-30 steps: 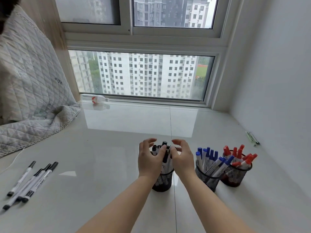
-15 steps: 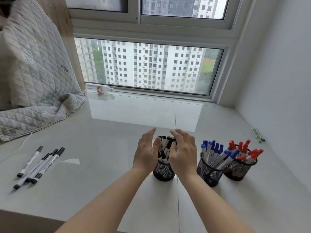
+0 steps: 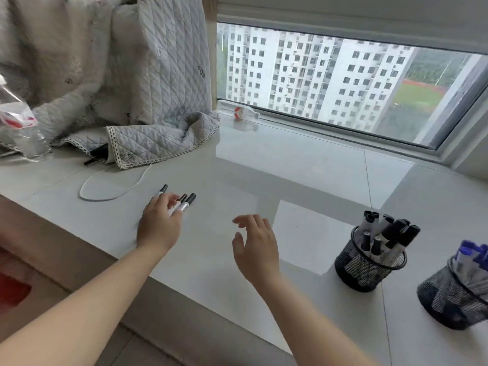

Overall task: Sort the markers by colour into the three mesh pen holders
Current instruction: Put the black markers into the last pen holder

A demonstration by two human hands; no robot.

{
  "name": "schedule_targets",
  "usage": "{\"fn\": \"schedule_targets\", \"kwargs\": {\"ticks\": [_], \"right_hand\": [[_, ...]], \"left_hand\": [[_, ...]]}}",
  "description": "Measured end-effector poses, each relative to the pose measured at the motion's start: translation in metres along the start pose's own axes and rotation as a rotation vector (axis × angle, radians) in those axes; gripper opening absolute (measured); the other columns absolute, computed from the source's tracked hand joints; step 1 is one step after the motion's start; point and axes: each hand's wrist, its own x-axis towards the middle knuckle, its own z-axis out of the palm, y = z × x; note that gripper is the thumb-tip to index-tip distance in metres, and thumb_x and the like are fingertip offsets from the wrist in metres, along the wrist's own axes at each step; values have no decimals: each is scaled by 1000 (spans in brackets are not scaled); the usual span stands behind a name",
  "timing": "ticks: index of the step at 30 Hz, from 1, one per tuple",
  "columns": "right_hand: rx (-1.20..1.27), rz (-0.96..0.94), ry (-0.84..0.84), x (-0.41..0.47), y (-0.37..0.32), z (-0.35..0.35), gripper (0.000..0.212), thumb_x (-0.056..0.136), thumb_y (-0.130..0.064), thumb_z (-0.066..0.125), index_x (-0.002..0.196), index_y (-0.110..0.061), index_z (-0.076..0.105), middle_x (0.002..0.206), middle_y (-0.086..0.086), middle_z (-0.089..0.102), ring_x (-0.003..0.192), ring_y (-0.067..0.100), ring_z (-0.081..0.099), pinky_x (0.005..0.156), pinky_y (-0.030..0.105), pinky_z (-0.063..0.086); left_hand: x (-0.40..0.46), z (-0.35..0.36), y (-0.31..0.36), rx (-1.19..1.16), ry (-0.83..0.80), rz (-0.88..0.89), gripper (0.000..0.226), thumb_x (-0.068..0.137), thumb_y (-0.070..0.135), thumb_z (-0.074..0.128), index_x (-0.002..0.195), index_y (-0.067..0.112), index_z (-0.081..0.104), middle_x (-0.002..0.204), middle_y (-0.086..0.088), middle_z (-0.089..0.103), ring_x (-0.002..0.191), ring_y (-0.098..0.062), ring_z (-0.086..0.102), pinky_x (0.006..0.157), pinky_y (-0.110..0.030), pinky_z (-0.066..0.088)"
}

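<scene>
Single head-worn view, looking forward and down over the sill (image 3: 303, 180), close above the hands (wide-angle, tilted).

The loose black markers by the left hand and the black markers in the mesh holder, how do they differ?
The loose black markers lie flat on the sill, partly under the left hand; the black markers in the mesh holder stand leaning, caps up. The loose ones are few, the held ones many. Both have black caps and pale barrels.
</scene>
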Motion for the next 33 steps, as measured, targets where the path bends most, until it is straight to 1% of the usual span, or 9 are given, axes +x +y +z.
{"fn": "schedule_targets", "kwargs": {"ticks": [2, 5, 9, 14, 19, 23, 26, 29, 33], "right_hand": [[-2, 27, -115, 13, -6, 25, 30, 83, -12, 49, 112, -19, 56, 107, -2, 58, 106, 18, 47, 86, 27, 39], [-38, 111, -312, 36, -12, 57, 35, 87, -18, 45, 122, -20, 50, 115, 1, 54, 113, 19, 43, 94, 29, 35], [-30, 224, -507, 61, -25, 94, 34, 91, -30, 43, 122, -21, 53, 123, 5, 50, 117, 23, 46, 95, 32, 36], [-125, 348, -463, 88, -45, 124, 48, 91, -49, 36, 117, -10, 49, 121, 11, 56, 113, 29, 52, 88, 35, 38], [-278, 413, -390, 108, -56, 144, 56, 87, -57, 39, 116, -10, 43, 118, 11, 59, 109, 30, 56, 83, 37, 38], [-275, 440, -398, 119, -59, 148, 47, 84, -47, 44, 113, -10, 43, 114, 10, 61, 106, 29, 58, 75, 35, 35], [-241, 418, -431, 118, -55, 142, 39, 84, -36, 48, 112, -8, 46, 116, 11, 61, 108, 30, 57, 75, 32, 38], [-216, 329, -399, 100, -45, 130, 22, 84, -25, 46, 98, -9, 50, 106, 13, 63, 97, 32, 59, 68, 31, 35], [-241, 268, -391, 75, -32, 105, 13, 81, -25, 47, 80, -12, 43, 92, 12, 63, 75, 31, 51, 60, 30, 31]], "left_hand": [[16, -9, -28, 144, -35, -88, 30, 89, 17, 50, 118, 13, 53, 121, -12, 52, 114, -31, 44, 92, -40, 38], [34, -12, -53, 296, -131, -180, 44, 91, 33, 48, 131, 16, 45, 134, -15, 41, 125, -34, 29, 101, -43, 32], [44, 2, -72, 395, -203, -191, 54, 91, 51, 40, 137, 22, 37, 141, -10, 34, 129, -31, 27, 105, -41, 26], [49, 14, -78, 405, -151, -185, 54, 91, 54, 35, 136, 26, 37, 141, -6, 35, 130, -27, 30, 103, -41, 24], [55, 17, -80, 412, -109, -179, 51, 90, 48, 39, 135, 25, 38, 141, -7, 37, 129, -26, 33, 102, -41, 26], [59, 21, -78, 420, -71, -180, 44, 89, 46, 44, 126, 23, 45, 134, -10, 43, 125, -29, 38, 99, -42, 28], [60, 24, -76, 458, -49, -163, 41, 88, 41, 48, 122, 19, 48, 128, -13, 47, 121, -31, 41, 96, -42, 31], [58, 28, -71, 508, -31, -112, 37, 89, 36, 50, 117, 12, 50, 122, -15, 51, 114, -34, 46, 90, -43, 36], [55, 30, -67, 529, -6, -27, 31, 92, 31, 47, 107, 4, 52, 110, -18, 60, 102, -37, 53, 79, -43, 39]]}}
